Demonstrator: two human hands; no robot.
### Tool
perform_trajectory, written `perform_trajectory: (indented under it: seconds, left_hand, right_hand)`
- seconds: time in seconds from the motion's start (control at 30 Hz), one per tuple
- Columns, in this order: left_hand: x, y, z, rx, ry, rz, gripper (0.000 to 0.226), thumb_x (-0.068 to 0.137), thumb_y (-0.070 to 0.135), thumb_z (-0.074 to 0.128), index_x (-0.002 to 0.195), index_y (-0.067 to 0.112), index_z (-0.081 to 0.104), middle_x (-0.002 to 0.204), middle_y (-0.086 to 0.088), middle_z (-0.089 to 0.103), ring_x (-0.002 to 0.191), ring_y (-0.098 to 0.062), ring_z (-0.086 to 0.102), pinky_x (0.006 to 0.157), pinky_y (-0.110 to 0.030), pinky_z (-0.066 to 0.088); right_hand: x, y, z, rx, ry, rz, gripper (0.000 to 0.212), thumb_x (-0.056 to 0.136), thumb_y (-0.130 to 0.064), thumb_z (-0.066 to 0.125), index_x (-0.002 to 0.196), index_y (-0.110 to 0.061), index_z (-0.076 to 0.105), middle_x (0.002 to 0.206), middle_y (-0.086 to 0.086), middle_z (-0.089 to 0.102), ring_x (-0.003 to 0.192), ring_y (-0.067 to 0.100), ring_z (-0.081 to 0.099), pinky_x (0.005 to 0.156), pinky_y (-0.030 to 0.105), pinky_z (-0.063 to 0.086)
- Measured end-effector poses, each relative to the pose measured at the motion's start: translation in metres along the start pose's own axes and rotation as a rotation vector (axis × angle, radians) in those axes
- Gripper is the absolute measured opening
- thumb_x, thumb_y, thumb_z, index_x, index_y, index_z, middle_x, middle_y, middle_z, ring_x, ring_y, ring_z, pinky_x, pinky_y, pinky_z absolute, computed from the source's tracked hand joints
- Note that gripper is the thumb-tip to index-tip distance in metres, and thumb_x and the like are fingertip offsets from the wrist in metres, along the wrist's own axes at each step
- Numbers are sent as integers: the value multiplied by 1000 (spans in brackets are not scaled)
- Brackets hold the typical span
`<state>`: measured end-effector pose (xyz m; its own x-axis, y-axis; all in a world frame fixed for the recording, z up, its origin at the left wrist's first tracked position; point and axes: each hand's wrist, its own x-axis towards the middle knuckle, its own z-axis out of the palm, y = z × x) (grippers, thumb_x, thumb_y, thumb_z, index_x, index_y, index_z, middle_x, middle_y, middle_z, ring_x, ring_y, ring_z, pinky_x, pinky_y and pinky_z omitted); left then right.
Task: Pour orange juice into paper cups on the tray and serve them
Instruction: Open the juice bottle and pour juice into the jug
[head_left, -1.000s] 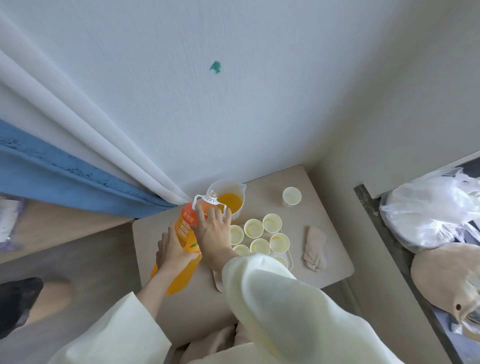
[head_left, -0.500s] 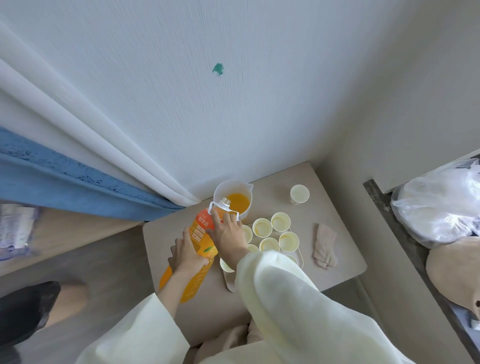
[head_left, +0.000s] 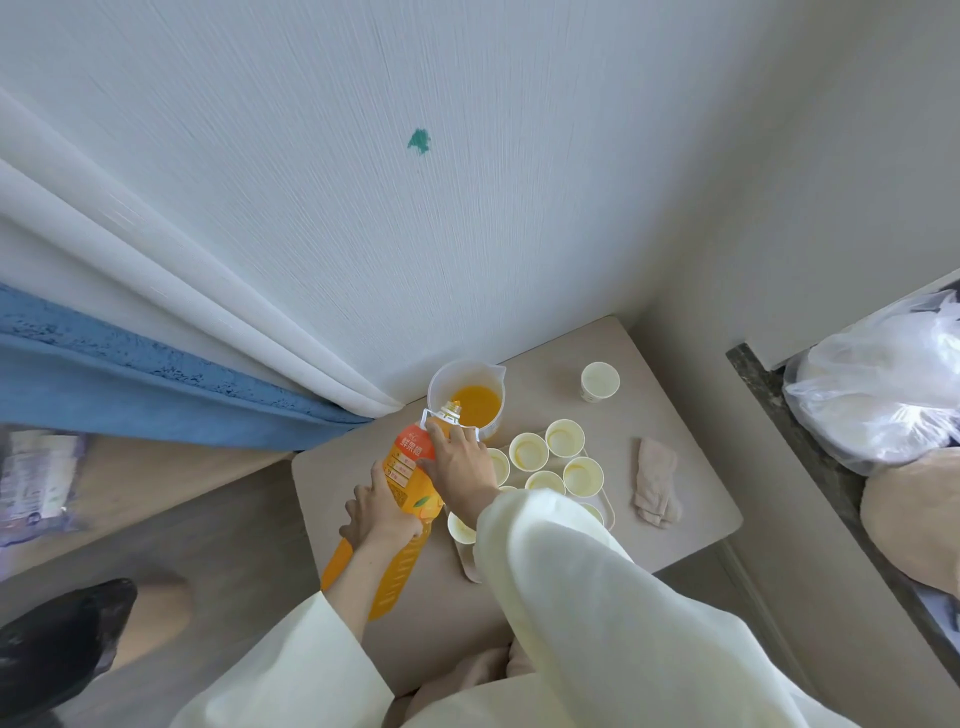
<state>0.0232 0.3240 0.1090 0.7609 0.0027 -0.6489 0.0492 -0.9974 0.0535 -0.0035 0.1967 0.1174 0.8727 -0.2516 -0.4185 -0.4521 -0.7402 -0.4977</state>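
Juice bottle (head_left: 408, 452) tilted over jug (head_left: 441, 379) — left hand (head_left: 382, 512) grips body, right hand (head_left: 460, 465) grips neck.

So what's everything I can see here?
Juice bottle: one, orange, tilted over the jug.
Jug: one, translucent, holding juice, by the wall.
Paper cups: at least six, pale yellow, on the tray.
Lone cup: one, pale yellow, off the tray.
Tray: one, beige, under the cups.
Cloth: one, beige, right of tray.
Table: one, beige, room corner.
Plastic bag: one, white, far right.
Left hand: one, grips bottle's body.
Right hand: one, grips bottle's shoulder.
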Motion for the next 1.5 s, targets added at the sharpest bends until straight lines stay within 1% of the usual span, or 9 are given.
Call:
perform_trajectory:
  seconds: [0.13, 0.3, 0.47, 0.87, 1.03, 1.5]
  left_hand:
    - [-1, 1, -2, 10, -15, -6, 110, 68, 24, 81, 148, 29, 6, 140, -12, 34, 131, -34, 34, 104, -56, 35]
    - [-1, 0, -4, 13, -12, -4, 109, 68, 26, 81, 148, 28, 7, 140, -12, 34, 131, -34, 34, 104, -57, 36]
    - [-2, 0, -4, 30, -14, -1, 110, 67, 29, 82, 148, 28, 6, 140, -12, 34, 130, -33, 35, 104, -56, 37]
    - [-7, -1, -6, 25, -21, -15, 110, 68, 29, 81, 147, 28, 5, 139, -12, 34, 130, -33, 36, 104, -56, 36]
    - [-8, -2, -6, 44, -19, -12, 111, 68, 29, 81, 148, 27, 4, 139, -12, 35, 129, -33, 36, 103, -55, 38]
    - [-11, -3, -5, 56, -15, 1, 110, 69, 30, 81, 148, 27, 5, 140, -12, 35, 130, -33, 37, 103, -55, 38]
  right_hand:
    - [0, 3, 0, 51, -3, -2, 59, 98, -42, 47, 148, -21, 25, 137, 16, 46, 129, 39, 38, 101, 46, 38]
    - [-1, 1, 2, 65, -15, 0, 61, 98, -43, 46, 150, -21, 22, 141, 17, 43, 134, 41, 33, 106, 48, 35]
    - [-1, 2, 2, 72, -19, 7, 60, 98, -43, 46, 149, -20, 23, 139, 17, 44, 132, 41, 35, 105, 49, 36]
    - [-1, -1, -2, 53, -23, -2, 62, 98, -43, 48, 149, -19, 23, 139, 17, 45, 131, 41, 37, 105, 49, 37]
    - [-2, -1, 0, 53, -19, -1, 63, 97, -44, 48, 149, -20, 24, 137, 16, 46, 129, 38, 39, 102, 47, 40]
    - [-7, 1, -3, 40, -7, -10, 63, 97, -45, 48, 149, -20, 24, 135, 15, 47, 125, 35, 42, 99, 45, 41]
